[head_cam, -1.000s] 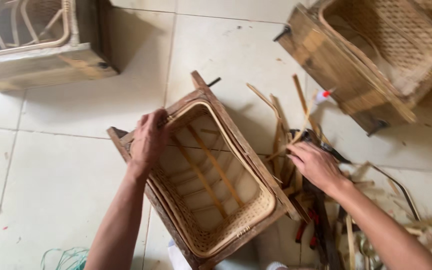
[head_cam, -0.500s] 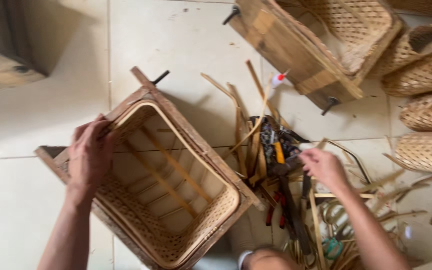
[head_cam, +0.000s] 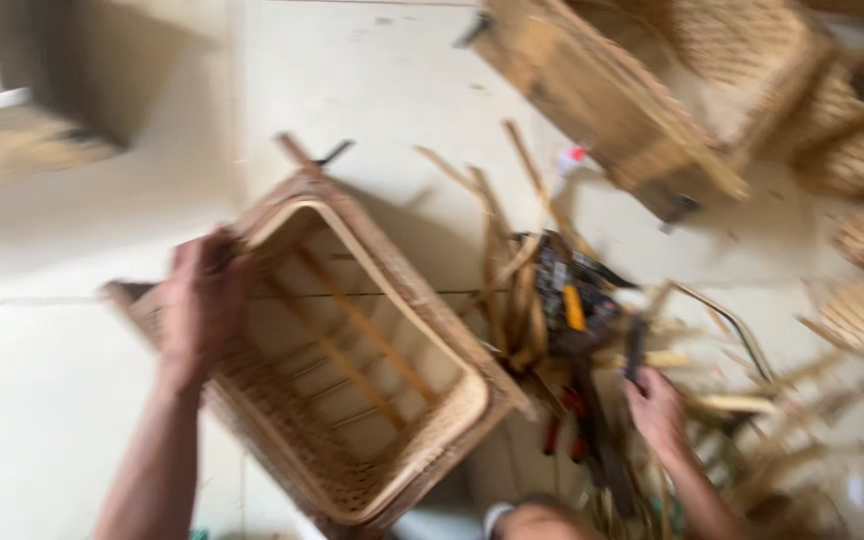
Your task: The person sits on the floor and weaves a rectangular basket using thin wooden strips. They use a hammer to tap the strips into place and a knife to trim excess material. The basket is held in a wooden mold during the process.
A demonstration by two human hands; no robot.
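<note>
Looking down at a rectangular woven basket (head_cam: pixel 352 350) sitting tilted on the pale tiled floor (head_cam: pixel 42 400), open side up, slats visible inside. Left hand (head_cam: pixel 202 300) is clamped over the basket's left rim, fingers curled around the edge. Right hand (head_cam: pixel 657 405) is off to the right of the basket, down in a messy pile of cane strips and tools (head_cam: pixel 562 300). It seems closed around a dark handle (head_cam: pixel 636 348), but it's blurry, so can't really tell. Beyond the basket, up and to the right, another wooden-framed woven basket (head_cam: pixel 652 90) lies on its side.
</note>
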